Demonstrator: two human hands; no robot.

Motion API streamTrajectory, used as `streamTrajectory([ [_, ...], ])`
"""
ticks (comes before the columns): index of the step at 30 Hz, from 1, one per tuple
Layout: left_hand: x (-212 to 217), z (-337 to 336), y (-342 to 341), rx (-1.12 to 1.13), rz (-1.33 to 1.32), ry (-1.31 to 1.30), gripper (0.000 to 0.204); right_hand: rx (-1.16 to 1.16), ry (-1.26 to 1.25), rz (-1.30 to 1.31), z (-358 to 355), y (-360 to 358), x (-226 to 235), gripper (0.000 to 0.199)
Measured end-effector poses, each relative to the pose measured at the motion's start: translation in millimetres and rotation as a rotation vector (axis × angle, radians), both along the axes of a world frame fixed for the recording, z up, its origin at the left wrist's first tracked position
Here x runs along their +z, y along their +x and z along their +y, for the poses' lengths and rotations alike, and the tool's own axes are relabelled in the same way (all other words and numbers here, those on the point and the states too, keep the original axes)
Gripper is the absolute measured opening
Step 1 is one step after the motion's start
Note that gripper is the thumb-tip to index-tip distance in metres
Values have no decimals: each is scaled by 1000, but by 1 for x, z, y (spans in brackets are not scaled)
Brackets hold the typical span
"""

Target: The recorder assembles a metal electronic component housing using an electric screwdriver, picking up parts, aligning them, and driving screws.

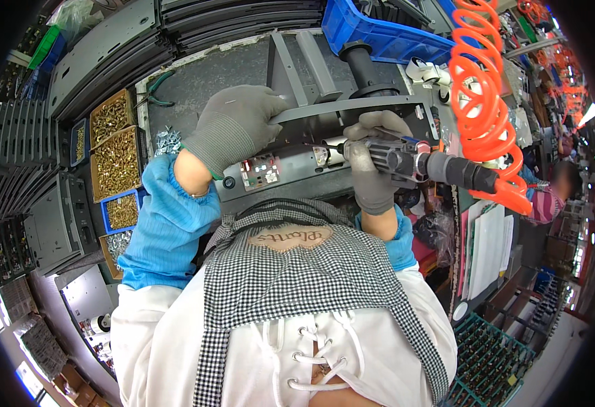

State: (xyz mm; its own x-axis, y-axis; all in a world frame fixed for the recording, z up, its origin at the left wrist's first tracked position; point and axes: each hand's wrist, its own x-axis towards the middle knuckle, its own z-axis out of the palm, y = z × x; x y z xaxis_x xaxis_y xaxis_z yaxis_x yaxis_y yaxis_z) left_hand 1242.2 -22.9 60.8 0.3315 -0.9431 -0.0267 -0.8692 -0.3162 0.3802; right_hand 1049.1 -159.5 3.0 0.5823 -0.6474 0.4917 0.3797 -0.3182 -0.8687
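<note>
Checked apron (297, 278) fills the foreground, and past it at 12 o'clock stretches the grey table (196, 71). Across its near side lies the dark metal housing (358, 105), long axis running roughly 9 to 3, right edge tipping toward 2. Orange coiled hose (497, 88) hangs at 2 o'clock. And look at the gloved left hand (240, 125), touching the housing's 9 o'clock end, fingers bent over the rim; their undersides are hidden, so how tightly they close, I cannot tell! Gloved right hand (372, 173) sits over the 3 o'clock half, fingers wrapped around the power driver (406, 161), its bit pointing to 9, contact unclear. Smaller still: a reddish circuit board (260, 171) between the hands, toward 7.
</note>
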Motion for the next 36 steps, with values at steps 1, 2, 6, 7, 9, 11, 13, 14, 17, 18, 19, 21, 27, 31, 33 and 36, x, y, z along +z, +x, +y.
streamTrajectory([
  [1, 1, 0, -1, 12, -5, 22, 31, 27, 2, 28, 2, -1, 1, 48],
  [2, 1, -1, -2, 24, -9, 44, 31, 27, 1, 31, 3, 1, 2, 48],
  [6, 0, 1, -1, 16, -5, 7, 31, 39, 21, 41, 6, 7, 5, 49],
  [7, 0, 1, -1, 9, -18, 2, 30, 55, 26, 36, 6, 8, 6, 49],
  [9, -1, 1, 1, 7, -31, -4, 30, 78, 30, 31, 9, 13, 6, 50],
  [11, -5, 0, 2, -14, -42, -2, 29, -24, 45, -66, 14, 24, 4, 50],
  [13, -5, 1, 2, -11, -40, -13, 29, -24, 21, 12, 10, 29, 11, 49],
  [14, -5, 3, 1, -9, -39, -22, 29, -26, -3, 90, 10, 30, 13, 49],
  [17, -3, 2, 1, -13, -49, 2, 32, -30, 50, 7, 12, 32, 9, 49],
  [18, -2, 5, 1, -6, -53, 0, 32, -22, 35, -26, 12, 32, 7, 50],
  [19, -2, 6, 1, -18, 32, -111, 33, -18, 33, -31, 13, 33, 6, 50],
  [21, -2, 11, 6, -29, 111, -225, 36, -19, 169, -82, 17, 32, 7, 55],
  [27, 8, 48, 43, 529, 961, -574, 40, 6, 142, -86, 7, 19, 26, 56],
  [31, 17, 54, 24, 457, 805, -517, 39, -63, 85, -98, 5, 8, 60, 54],
  [33, 21, 42, 7, 429, 865, -531, 41, -107, 23, -98, -5, 0, 58, 56],
  [36, 25, 29, -3, 353, 238, -353, 48, -150, 60, -173, -3, -7, 40, 55],
])
